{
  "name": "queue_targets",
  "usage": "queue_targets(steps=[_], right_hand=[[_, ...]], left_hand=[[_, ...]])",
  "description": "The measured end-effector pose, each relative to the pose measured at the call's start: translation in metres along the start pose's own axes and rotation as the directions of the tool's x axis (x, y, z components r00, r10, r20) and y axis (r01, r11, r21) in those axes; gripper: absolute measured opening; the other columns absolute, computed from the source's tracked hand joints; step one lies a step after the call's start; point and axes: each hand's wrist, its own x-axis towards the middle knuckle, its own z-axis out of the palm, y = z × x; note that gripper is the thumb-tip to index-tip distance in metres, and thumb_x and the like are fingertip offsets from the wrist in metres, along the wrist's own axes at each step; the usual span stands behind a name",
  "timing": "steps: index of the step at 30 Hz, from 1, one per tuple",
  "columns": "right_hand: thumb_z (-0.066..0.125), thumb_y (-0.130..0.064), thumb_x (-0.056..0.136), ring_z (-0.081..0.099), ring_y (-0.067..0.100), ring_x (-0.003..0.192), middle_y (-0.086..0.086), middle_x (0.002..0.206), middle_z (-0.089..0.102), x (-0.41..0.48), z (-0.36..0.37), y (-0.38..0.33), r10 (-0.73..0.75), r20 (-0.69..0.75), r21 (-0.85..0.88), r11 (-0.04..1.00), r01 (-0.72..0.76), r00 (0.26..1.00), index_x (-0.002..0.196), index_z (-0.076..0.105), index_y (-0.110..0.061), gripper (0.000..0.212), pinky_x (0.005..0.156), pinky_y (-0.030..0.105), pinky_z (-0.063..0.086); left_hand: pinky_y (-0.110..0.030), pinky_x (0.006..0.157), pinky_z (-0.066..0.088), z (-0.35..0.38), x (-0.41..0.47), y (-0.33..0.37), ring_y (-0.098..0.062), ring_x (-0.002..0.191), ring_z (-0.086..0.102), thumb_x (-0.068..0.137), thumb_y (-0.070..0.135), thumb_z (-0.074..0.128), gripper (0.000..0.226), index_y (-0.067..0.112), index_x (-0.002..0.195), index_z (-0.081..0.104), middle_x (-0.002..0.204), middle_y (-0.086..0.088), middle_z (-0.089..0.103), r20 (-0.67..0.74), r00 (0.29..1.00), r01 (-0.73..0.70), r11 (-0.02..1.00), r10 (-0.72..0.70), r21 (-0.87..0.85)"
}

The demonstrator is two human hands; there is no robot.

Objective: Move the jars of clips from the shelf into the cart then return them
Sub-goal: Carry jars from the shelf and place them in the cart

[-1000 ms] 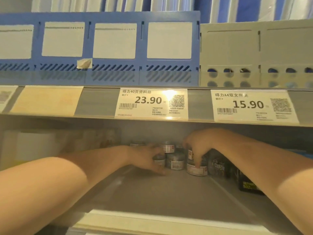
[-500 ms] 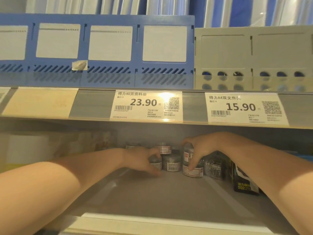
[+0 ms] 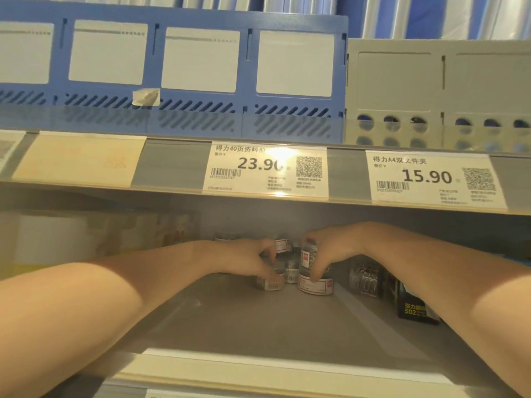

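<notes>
Lower shelf (image 3: 258, 326): grey board beneath both hands; it carries all the jars of clips, grouped at its back.
Blue organiser (image 3: 172, 67): on the upper level, above the left hand; a row of pale blank panels over slanted slots.
Grey organiser (image 3: 436, 90): above the right hand, just beside the blue organiser; round holes along its base.
23.90 tag (image 3: 265, 170): price label on the upper shelf edge, above the gap between the hands.
15.90 tag (image 3: 431, 179): price label on the same edge, above the right forearm.
Left hand (image 3: 247, 258): reaches in from the left, fingers curled down over the front jar, holding it.
Right hand (image 3: 333, 245): reaches in from the right, fingers curled round the upper jar, thumb down against the lower jar.
Black box (image 3: 416, 308): right of the right hand, partly under that forearm; marked 502.
Clear box (image 3: 365, 275): between the right hand and the black box; metal clips inside.
Lower jar (image 3: 316, 285): on the shelf under the right hand, red-framed label.
Upper jar (image 3: 309, 255): stacked on the lower jar.
Front jar (image 3: 270, 282): on the shelf under the left fingers.
Middle jar (image 3: 291, 271): between the two hands, barcode label forward.
Back jar (image 3: 283, 245): behind the left fingertips, blurred.
</notes>
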Motion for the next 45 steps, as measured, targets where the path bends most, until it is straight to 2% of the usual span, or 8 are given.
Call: queue_targets(steps=[7,12,18,28,32,36,39,45], right_hand=[[0.078,-0.034,0.070,0.051,0.017,0.109,-0.001,0.127,0.051,-0.030,0.002,-0.027,-0.063,-0.044,0.007,0.998,0.063,0.997,0.134,0.040,-0.022,0.076,0.092,0.032,0.047],[0.079,-0.033,0.067,0.052,0.015,0.102,-0.004,0.120,0.053,-0.054,0.007,-0.029,-0.100,-0.110,0.054,0.993,0.106,0.989,0.132,0.039,-0.029,0.077,0.080,0.027,0.047],[0.078,-0.030,0.066,0.054,0.014,0.103,-0.007,0.121,0.053,-0.083,0.008,-0.025,-0.091,-0.130,0.102,0.989,0.105,0.987,0.131,0.038,-0.036,0.077,0.085,0.032,0.051],[0.075,-0.040,0.070,0.058,0.013,0.100,-0.012,0.103,0.058,-0.155,-0.003,-0.026,-0.020,-0.164,0.185,0.981,0.050,0.986,0.114,0.056,-0.031,0.049,0.085,0.026,0.048],[0.075,-0.034,0.070,0.050,0.007,0.063,-0.008,0.070,0.054,-0.198,-0.012,-0.028,-0.057,-0.270,0.183,0.977,0.110,0.961,0.072,0.056,-0.020,0.023,0.051,0.018,0.038],[0.080,-0.030,0.065,0.055,0.008,0.091,-0.010,0.105,0.053,-0.237,-0.012,-0.029,-0.205,-0.343,0.191,0.940,0.282,0.917,0.122,0.044,-0.028,0.067,0.070,0.019,0.052],[0.080,-0.031,0.064,0.053,0.008,0.094,-0.010,0.106,0.051,-0.273,-0.006,-0.031,-0.244,-0.374,0.180,0.927,0.328,0.895,0.127,0.040,-0.032,0.074,0.075,0.022,0.051],[0.080,-0.034,0.063,0.055,0.013,0.095,-0.005,0.108,0.053,-0.356,0.013,-0.030,-0.219,-0.381,0.163,0.941,0.298,0.898,0.127,0.041,-0.032,0.075,0.080,0.031,0.053]], left_hand=[[-0.012,0.085,0.032,0.013,-0.012,0.026,-0.004,0.102,0.041,0.077,0.041,0.072,0.076,0.026,0.138,0.028,0.128,0.011,0.048,0.049,0.996,-0.076,0.995,0.079,-0.063],[-0.015,0.088,0.032,0.008,-0.020,0.029,-0.005,0.106,0.046,0.077,0.047,0.070,0.058,0.034,0.128,0.048,0.118,0.016,0.051,0.115,0.983,-0.144,0.990,0.143,0.001],[-0.018,0.087,0.035,0.005,-0.030,0.046,-0.004,0.101,0.048,0.075,0.049,0.071,0.049,0.038,0.120,0.055,0.108,0.020,0.051,0.115,0.968,-0.224,0.975,0.223,-0.005],[-0.015,0.082,0.043,-0.002,-0.098,0.101,-0.009,0.094,0.057,0.075,0.048,0.070,0.033,0.035,0.104,0.060,0.099,0.017,0.062,-0.085,0.976,-0.197,0.978,0.202,0.062],[-0.010,0.074,0.040,-0.008,-0.136,0.133,-0.005,0.092,0.055,0.073,0.051,0.072,0.050,0.038,0.118,0.055,0.100,0.019,0.060,-0.102,0.989,-0.106,0.994,0.107,0.017],[-0.020,0.067,0.043,-0.006,-0.165,0.159,-0.005,0.081,0.056,0.067,0.053,0.075,0.032,0.036,0.091,0.063,0.083,0.016,0.060,-0.147,0.984,-0.081,0.989,0.099,0.122],[-0.019,0.067,0.043,0.001,-0.195,0.183,-0.002,0.079,0.052,0.067,0.055,0.074,0.025,0.044,0.083,0.058,0.080,0.018,0.055,-0.136,0.986,-0.077,0.987,0.096,0.141],[-0.025,0.075,0.041,0.028,-0.254,0.230,-0.009,0.088,0.051,0.070,0.053,0.072,0.046,0.036,0.112,0.063,0.084,0.015,0.056,-0.143,0.978,-0.119,0.968,0.153,0.221]])
